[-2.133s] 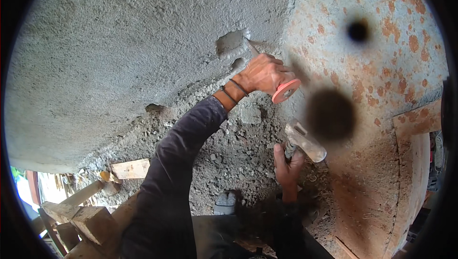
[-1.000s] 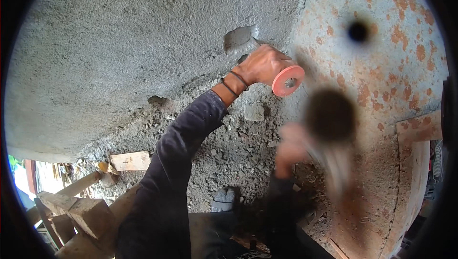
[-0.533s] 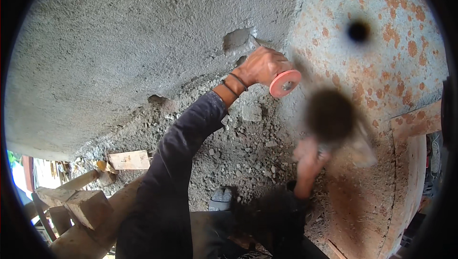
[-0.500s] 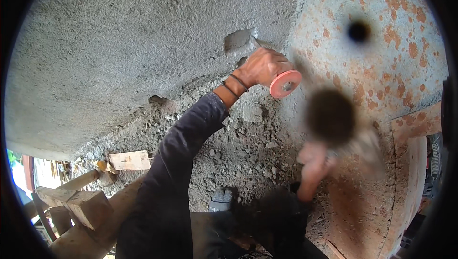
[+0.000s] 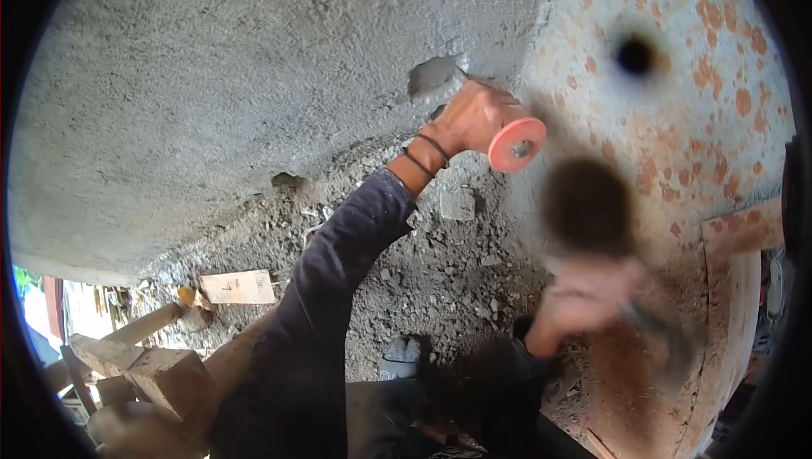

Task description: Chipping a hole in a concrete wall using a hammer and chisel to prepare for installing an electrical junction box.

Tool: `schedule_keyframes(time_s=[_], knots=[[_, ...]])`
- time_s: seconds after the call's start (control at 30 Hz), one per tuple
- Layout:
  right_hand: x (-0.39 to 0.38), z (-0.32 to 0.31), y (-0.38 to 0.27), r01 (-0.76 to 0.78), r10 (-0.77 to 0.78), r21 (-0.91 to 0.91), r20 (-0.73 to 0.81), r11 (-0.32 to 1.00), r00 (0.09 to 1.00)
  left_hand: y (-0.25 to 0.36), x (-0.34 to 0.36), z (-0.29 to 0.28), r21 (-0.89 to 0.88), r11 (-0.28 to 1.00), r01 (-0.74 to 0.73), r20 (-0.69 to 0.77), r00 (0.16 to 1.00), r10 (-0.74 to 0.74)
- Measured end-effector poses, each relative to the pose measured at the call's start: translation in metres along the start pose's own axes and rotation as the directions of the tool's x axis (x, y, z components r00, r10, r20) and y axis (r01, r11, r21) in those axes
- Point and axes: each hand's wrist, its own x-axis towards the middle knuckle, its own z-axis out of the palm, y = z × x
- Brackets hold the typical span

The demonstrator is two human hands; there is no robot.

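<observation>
My left hand (image 5: 480,114) is closed around a chisel (image 5: 518,144) with a round pink guard and a metal striking end. Its tip meets the edge of a hollow (image 5: 433,78) broken into the grey rough wall (image 5: 254,95). My right hand (image 5: 584,294), lower and to the right, is closed on a hammer (image 5: 668,340) that motion smears; its exact shape is unclear. The hammer is apart from the chisel.
Rubble (image 5: 431,273) covers the ground below the wall. A flat board (image 5: 237,287) and stacked timbers (image 5: 169,374) lie at the left. A pale, rust-spotted surface (image 5: 643,112) rises at the right. Dark blurry spots hide parts of the view.
My right hand and the hammer have swung, shifting rightward and slightly down in the picture, away from the chisel. The left hand keeps its hold at the hollow; the view has shifted slightly.
</observation>
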Motion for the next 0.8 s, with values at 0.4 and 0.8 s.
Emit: schedule_keyframes(time_s=[0.4, 0.8], knots=[[-0.095, -0.009, 0.049, -0.636, 0.745, -0.505, 0.022, 0.584, 0.667, 0.021, -0.025, 0.002, 0.049, 0.998, -0.028, 0.124, 0.992, 0.022], [0.013, -0.009, -0.038, -0.096, 0.002, 0.433, 0.213, 0.896, 0.977, 0.009, 0.004, -0.001, 0.013, 0.998, -0.066, 0.003, 0.998, 0.066]])
